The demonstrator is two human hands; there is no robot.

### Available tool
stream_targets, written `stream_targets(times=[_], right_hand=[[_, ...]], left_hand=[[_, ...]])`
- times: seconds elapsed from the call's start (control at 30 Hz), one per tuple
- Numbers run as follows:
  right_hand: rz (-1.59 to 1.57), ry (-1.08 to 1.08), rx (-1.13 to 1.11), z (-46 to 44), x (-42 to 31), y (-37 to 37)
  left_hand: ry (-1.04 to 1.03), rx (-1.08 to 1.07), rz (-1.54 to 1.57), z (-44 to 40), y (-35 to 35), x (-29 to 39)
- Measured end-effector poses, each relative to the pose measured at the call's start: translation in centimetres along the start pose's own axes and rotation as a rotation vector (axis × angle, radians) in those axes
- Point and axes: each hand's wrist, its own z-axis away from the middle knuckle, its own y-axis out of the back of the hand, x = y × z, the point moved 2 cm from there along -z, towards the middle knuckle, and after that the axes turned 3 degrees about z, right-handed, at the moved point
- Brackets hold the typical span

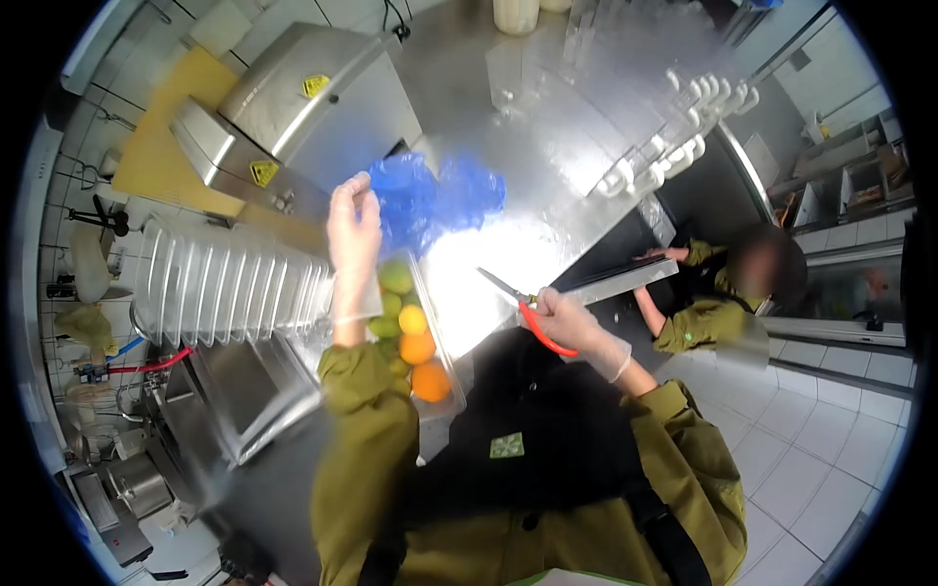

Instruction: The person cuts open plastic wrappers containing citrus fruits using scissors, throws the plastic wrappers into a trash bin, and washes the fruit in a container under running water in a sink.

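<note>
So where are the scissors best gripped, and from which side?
Probably by the red handle, coming from the wearer's right, where the right hand already holds the scissors. The blades point forward and to the left, away from the body, so that side should keep fingers clear of the edges.

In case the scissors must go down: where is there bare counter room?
The counter looks bare in two patches: between the blue plastic, fruit container and scissors, though glare washes it out; and between the steel machine and the clear plastic pieces. It is crowded left of the fruit container, where stacked clear containers stand close to the left hand.
</note>
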Motion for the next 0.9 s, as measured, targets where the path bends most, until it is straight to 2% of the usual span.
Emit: stream_targets(times=[0.03,0.07,0.13,0.2,0.23,0.27,0.3,0.33,0.37,0.4,0.43,0.47,0.5,0.53,0.57,0.6,0.67,0.73,0.77,0.87,0.9], right_hand=[[-0.058,0.063,0.044,-0.6,0.3,-0.4],[-0.117,0.101,0.057,-1.5,0.8,-0.9],[-0.105,0.131,0.002,-2.9,-0.4,-0.1],[-0.127,0.255,0.026,-4.7,-2.1,0.4],[-0.121,0.310,0.052,-5.1,-3.9,1.0],[-0.112,0.370,0.081,-5.3,-5.8,1.6],[0.044,0.424,0.150,-5.4,-7.7,2.3],[0.199,0.476,0.225,-5.4,-9.4,3.1],[0.295,0.661,0.360,-5.0,-11.0,4.3],[0.374,0.778,0.429,-4.7,-11.9,5.2],[0.454,0.893,0.494,-4.4,-12.5,6.2],[0.535,1.006,0.562,-4.1,-13.1,7.3],[0.629,1.091,0.583,-3.4,-13.7,8.7],[0.699,1.106,0.597,-2.7,-14.1,9.7],[0.770,1.111,0.609,-1.9,-14.4,10.8],[0.847,1.112,0.619,-1.0,-14.5,11.8],[0.928,1.070,0.632,-0.4,-14.4,13.5],[0.960,1.056,0.668,-0.8,-14.0,14.6],[1.001,0.928,0.602,-1.6,-13.5,14.9],[0.702,0.967,0.941,-1.7,-14.8,18.2],[0.590,0.931,0.975,-1.6,-14.3,19.4]], left_hand=[[-0.092,-0.030,0.026,-1.5,1.3,2.8],[-0.219,-0.010,-0.080,-3.6,3.2,6.8],[-0.354,0.052,0.127,-8.4,6.4,13.7],[-0.235,-0.152,0.106,-13.7,8.3,22.6],[-0.384,-0.271,0.019,-16.0,8.7,26.1],[-0.428,-0.481,0.229,-17.8,8.2,29.2],[-0.360,-0.455,0.097,-18.6,7.1,31.3],[-0.533,-0.396,-0.174,-19.1,6.4,30.7],[-0.699,-0.297,-0.440,-19.7,5.6,30.1],[-1.047,-0.166,-0.783,-17.2,4.7,30.1],[-0.892,-0.341,-1.083,-14.2,3.1,29.7],[-0.688,-0.527,-0.851,-11.4,2.1,27.8],[-0.815,-0.617,-0.689,-8.8,1.1,24.6],[-0.836,-0.657,-0.550,-6.4,-0.5,19.9],[-0.508,-1.016,-0.628,-4.5,-1.0,19.3],[-0.406,-1.113,-0.580,-2.9,-2.2,15.6],[0.070,-1.305,-0.162,-2.0,-3.5,13.0],[0.172,-1.286,0.039,-1.9,-4.4,12.5],[0.229,-1.267,0.144,-2.5,-5.1,12.4],[0.422,-1.131,0.303,-6.2,-6.6,12.4],[0.405,-1.078,0.386,-8.0,-7.5,11.5]])
